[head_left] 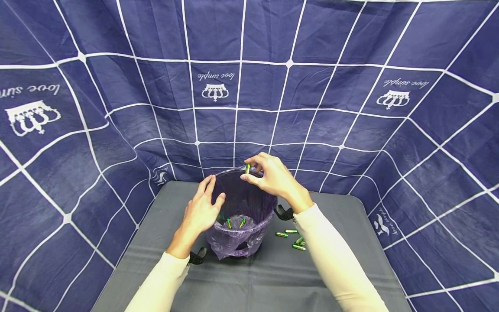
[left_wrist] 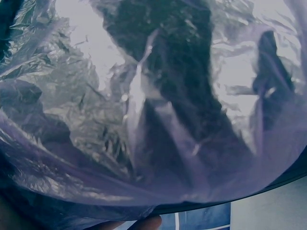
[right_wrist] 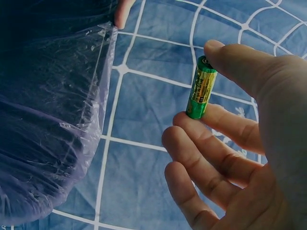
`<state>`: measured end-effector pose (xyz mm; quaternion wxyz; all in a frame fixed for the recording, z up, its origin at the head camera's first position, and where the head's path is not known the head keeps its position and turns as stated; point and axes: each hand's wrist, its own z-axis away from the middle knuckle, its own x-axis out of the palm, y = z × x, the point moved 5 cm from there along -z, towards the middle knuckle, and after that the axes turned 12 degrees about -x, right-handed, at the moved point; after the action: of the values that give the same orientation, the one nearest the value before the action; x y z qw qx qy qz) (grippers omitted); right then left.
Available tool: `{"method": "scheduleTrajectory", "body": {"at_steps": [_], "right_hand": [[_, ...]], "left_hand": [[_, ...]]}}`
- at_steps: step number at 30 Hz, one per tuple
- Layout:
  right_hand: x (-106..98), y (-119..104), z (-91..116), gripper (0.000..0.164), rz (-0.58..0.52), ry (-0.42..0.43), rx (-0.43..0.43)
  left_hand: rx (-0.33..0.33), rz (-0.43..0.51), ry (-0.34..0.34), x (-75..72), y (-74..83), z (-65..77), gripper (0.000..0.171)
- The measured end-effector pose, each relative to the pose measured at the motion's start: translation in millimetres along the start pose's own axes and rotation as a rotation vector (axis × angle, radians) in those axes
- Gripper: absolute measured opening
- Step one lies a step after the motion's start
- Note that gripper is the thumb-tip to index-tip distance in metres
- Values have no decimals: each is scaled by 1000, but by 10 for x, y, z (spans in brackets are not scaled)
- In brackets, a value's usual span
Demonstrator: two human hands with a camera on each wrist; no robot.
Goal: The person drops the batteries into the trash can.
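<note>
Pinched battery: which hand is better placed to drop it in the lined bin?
Right, probably: the right hand pinches the battery near the lined bin, while the left hand, at the bin's left side, holds no battery.

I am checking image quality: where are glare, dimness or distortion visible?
Left wrist view, white glare on the purple bin liner; right wrist view, dim, but the green-and-yellow battery fairly sharp; head view, brighter, with bowed grid lines on the blue cloth.

Bin (head_left: 241, 246), batteries (head_left: 299, 247) on grey cloth (head_left: 273, 281), seemingly
</note>
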<state>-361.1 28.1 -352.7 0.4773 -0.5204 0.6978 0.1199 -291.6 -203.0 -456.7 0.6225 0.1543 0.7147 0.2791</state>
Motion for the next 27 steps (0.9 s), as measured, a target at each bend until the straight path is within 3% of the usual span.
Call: {"method": "scheduleTrajectory", "body": {"at_steps": [12, 27], "right_hand": [[-4, 86, 33, 52, 37, 10, 82], [-81, 509, 594, 28, -45, 115, 169]], "left_hand": [[1, 4, 10, -11, -14, -3, 76], [-3, 13, -5, 3, -6, 12, 77]]}}
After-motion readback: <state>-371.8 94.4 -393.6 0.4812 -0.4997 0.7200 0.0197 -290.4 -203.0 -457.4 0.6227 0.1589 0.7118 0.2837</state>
